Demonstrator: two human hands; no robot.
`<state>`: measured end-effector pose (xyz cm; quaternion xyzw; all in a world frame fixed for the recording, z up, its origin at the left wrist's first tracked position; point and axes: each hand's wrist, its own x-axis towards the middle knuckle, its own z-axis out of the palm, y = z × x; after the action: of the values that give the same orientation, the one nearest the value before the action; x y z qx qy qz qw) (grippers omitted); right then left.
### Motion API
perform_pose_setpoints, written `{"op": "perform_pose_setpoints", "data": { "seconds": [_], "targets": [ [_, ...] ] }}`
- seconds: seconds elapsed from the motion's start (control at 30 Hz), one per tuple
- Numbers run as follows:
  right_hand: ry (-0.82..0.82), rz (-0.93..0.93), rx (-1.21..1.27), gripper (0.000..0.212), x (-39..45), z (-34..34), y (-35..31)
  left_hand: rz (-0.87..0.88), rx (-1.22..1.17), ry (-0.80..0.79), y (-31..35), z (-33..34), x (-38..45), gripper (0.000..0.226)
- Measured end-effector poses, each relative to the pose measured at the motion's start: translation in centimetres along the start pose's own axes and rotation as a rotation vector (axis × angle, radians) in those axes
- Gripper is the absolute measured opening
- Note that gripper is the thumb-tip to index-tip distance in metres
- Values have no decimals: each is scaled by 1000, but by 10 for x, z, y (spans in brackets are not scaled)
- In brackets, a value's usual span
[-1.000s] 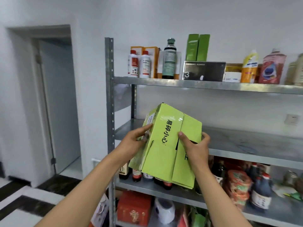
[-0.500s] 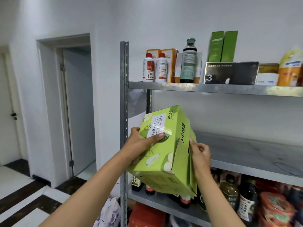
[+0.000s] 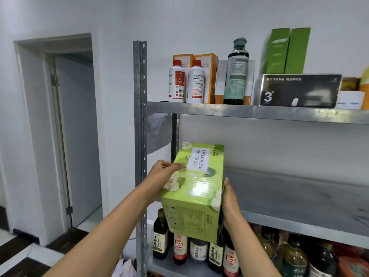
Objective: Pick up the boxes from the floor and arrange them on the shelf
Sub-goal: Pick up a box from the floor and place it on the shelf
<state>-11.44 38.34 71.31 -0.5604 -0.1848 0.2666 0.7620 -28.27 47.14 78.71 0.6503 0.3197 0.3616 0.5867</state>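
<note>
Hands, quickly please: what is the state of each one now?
Left hand: closed on the green juice box, fingers over its top left edge.
Right hand: pressed flat against the same box's right side, holding it.

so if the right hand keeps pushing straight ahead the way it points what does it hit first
Probably nothing soon: the right hand points along the bare middle shelf beside the green box, so the back wall looks first, though depth is unclear.
</note>
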Motion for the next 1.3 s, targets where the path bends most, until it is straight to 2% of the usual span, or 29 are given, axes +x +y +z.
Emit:
{"op": "perform_pose_setpoints", "data": {
  "seconds": [0.07, 0.17, 0.23, 0.3, 0.4, 0.47, 0.53, 0.63, 0.7, 0.8, 0.87, 0.93, 1.0, 1.07, 1.17, 1.3],
  "targets": [
    [8, -9, 18, 53, 12, 8, -1, 34, -69, -111, -6, -3, 11, 48],
    [27, -14, 15, 55, 33, 23, -6, 101, -149, -294, -14, -11, 24, 66],
    [77, 23, 21, 54, 41, 33, -12, 149, -159, -413, -19, -19, 36, 65],
    [123, 21, -11, 53, 52, 42, -12, 196, -162, -439, -22, -25, 48, 62],
    [294, -106, -52, 36, 67, 56, -6, 223, -184, -282, -26, -28, 69, 57],
    [349, -232, -124, 24, 66, 61, -7, 206, -140, -131, -31, -25, 85, 67],
    [305, -314, -199, 27, 66, 61, -3, 175, -78, -29, -37, -21, 100, 84],
    [120, -262, -247, 34, 72, 57, 5, 147, -66, 22, -44, -16, 118, 96],
    [26, -255, -225, 33, 74, 52, 5, 152, -94, 34, -47, -14, 125, 91],
    [-22, -342, -206, 23, 73, 43, 0, 179, -142, 67, -47, -9, 132, 77],
    [-124, -354, -258, 32, 74, 40, -2, 196, -185, 57, -46, -7, 139, 70],
    [-233, -300, -308, 51, 84, 39, -4, 216, -206, 43, -46, -5, 150, 66],
    [-282, -259, -382, 59, 95, 43, -6, 240, -193, 71, -47, -6, 163, 56],
    [-272, -300, -468, 55, 109, 48, -4, 284, -133, 119, -53, -5, 179, 46],
    [-227, -358, -465, 43, 134, 59, -1, 373, -41, 161, -67, -6, 207, 39],
    [-224, -327, -440, 42, 180, 72, -1, 382, 31, 203, -68, -2, 244, 28]
  ]
}}
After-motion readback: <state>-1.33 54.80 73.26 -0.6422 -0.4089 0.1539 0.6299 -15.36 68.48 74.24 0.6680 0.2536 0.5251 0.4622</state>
